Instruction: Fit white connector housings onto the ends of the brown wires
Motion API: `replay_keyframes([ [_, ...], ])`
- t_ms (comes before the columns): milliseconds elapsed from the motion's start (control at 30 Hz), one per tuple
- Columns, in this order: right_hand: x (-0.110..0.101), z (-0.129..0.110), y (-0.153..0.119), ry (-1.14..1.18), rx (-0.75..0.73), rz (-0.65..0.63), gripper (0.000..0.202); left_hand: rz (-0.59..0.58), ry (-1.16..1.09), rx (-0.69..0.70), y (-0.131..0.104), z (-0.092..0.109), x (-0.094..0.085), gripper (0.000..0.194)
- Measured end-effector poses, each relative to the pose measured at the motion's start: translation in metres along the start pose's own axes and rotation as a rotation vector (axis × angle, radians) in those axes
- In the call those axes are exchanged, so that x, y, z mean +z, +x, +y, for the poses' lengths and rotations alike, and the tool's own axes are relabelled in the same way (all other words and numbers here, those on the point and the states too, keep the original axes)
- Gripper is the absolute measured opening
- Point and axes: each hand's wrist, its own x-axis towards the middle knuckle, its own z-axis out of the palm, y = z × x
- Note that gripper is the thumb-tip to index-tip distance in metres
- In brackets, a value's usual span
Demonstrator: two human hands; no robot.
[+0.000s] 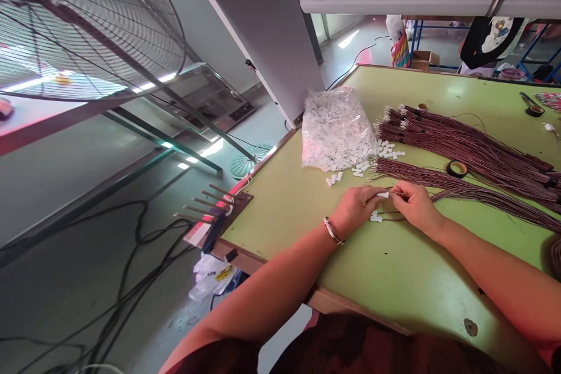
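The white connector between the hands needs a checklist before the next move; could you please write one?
1. White connector gripped: ok, in the left hand's fingertips.
2. Wire gripped: ok, pinched by the right hand close beside the connector.
3. Wire's fit in the connector: cannot tell, too small and partly covered by fingers.
4. Loose connectors at hand: ok, seemingly within reach beside the plastic bag.
5. Tape roll apart from both hands: ok.

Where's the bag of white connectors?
Head view: the clear bag lies on the green table, beyond the left hand, left of the brown wire bundles.
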Motion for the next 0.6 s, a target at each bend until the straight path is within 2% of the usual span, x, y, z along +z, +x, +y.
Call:
replay_keyframes([
  [100, 0.001, 0.003, -0.002, -0.096, -0.075, 0.001, 0.008, -0.05, -0.022, -0.015, -0.001, -0.002, 0.003, 0.025],
  [200, 0.002, 0.006, -0.002, -0.146, -0.112, -0.021, 0.008, -0.049, 0.117, 0.063, -0.002, -0.003, 0.003, 0.024],
  [300, 0.003, 0.007, -0.002, -0.138, -0.09, -0.041, 0.01, -0.012, 0.246, 0.137, -0.003, -0.003, 0.004, 0.026],
  [433, 0.0, 0.007, 0.0, -0.077, -0.044, -0.076, 0.011, -0.025, 0.237, 0.087, -0.004, 0.0, 0.002, 0.025],
  [533, -0.005, 0.006, 0.003, 0.063, 0.03, -0.138, 0.014, -0.088, 0.197, 0.064, -0.005, 0.002, -0.007, 0.024],
  [600, -0.008, 0.005, 0.006, 0.213, 0.105, -0.129, 0.017, -0.223, 0.164, 0.122, -0.006, 0.004, -0.017, 0.024],
])
